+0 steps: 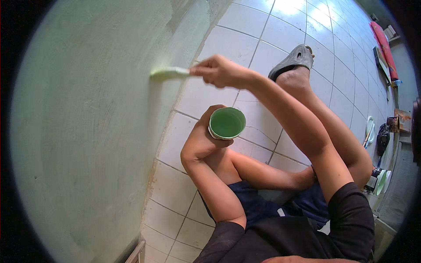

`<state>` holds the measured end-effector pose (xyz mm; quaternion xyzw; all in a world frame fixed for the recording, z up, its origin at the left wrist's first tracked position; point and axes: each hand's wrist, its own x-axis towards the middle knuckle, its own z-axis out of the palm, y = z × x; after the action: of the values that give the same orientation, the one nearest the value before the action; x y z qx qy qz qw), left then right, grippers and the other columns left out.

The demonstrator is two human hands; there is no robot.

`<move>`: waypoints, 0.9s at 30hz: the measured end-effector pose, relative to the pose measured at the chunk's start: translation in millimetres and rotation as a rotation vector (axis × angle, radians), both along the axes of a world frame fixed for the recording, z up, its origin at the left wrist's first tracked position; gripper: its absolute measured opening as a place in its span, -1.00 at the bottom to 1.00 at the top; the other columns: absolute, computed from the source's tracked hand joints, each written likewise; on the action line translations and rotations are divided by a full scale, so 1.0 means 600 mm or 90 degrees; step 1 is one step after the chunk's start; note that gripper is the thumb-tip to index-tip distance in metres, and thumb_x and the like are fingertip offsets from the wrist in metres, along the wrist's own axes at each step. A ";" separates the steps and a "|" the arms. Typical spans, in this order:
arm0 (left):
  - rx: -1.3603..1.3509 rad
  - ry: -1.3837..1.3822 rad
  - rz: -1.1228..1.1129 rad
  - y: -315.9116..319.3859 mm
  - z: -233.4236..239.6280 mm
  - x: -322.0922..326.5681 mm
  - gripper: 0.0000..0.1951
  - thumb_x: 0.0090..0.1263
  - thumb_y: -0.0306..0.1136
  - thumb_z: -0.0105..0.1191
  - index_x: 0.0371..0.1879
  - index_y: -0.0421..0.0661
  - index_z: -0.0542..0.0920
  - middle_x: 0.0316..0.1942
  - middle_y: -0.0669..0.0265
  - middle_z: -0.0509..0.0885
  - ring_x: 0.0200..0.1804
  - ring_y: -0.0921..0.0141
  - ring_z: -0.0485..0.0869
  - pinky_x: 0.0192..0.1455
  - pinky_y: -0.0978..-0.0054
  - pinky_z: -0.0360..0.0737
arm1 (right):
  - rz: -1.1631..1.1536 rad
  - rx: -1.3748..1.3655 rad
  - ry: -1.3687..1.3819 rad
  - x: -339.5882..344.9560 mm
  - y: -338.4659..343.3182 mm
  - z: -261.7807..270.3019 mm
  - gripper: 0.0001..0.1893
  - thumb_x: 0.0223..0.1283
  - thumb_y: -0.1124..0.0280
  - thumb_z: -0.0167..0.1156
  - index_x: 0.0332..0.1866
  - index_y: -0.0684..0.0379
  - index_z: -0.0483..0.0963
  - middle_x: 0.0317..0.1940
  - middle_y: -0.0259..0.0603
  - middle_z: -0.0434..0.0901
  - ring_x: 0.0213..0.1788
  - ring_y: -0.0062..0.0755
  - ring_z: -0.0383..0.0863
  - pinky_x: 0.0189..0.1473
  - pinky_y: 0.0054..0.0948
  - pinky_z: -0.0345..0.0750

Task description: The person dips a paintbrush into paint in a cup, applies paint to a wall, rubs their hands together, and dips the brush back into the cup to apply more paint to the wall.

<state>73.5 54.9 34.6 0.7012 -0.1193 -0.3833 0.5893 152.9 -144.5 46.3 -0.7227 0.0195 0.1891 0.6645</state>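
My right hand is shut on the handle of a paintbrush, blurred by motion. Its pale green bristle end meets the lower part of a green painted wall. Nearer my body, my left hand grips a round cup from the side and below. Green paint coats the cup's inside, and green liquid seems to lie in it. The cup is upright, its mouth towards the camera, over the tiled floor.
White floor tiles run along the wall. My bent legs and a grey clog are beside my arms. At the right lie a red roll, a black plastic bag and a container with green-stained lids. A wooden frame corner touches the wall's lower end.
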 end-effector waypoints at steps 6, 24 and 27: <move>-0.010 -0.020 -0.005 -0.008 -0.014 -0.002 -0.16 -0.12 -0.72 0.45 0.29 0.03 0.54 0.06 0.43 0.67 0.17 0.41 0.62 0.29 0.44 0.55 | -0.453 0.170 -0.114 0.075 -0.084 0.006 -0.59 0.61 0.18 0.17 0.19 0.37 0.61 -0.52 -0.40 0.34 -0.57 -0.67 0.19 -0.55 -0.56 0.18; -0.048 -0.127 -0.029 -0.017 -0.044 0.003 -0.24 -0.09 -0.59 0.48 0.23 -0.02 0.55 0.07 0.35 0.69 0.14 0.32 0.64 0.27 0.34 0.58 | -0.453 0.145 -0.076 0.068 -0.045 0.075 -0.64 0.56 0.19 0.19 -0.05 0.37 0.62 -0.54 -0.36 0.40 -0.62 -0.62 0.23 -0.58 -0.49 0.20; -0.093 -0.068 -0.014 -0.041 -0.054 0.005 -0.24 -0.11 -0.59 0.49 0.23 -0.03 0.55 0.06 0.35 0.69 0.14 0.29 0.64 0.27 0.33 0.58 | -0.536 0.111 -0.144 0.109 -0.006 0.063 -0.64 0.57 0.18 0.17 -0.19 0.33 0.61 -0.53 -0.33 0.45 -0.60 -0.61 0.28 -0.58 -0.45 0.25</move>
<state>76.7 30.1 2.1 0.6744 -0.1861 -0.3419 0.6274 218.1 -147.9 84.3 -0.6093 0.2232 -0.1774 0.7399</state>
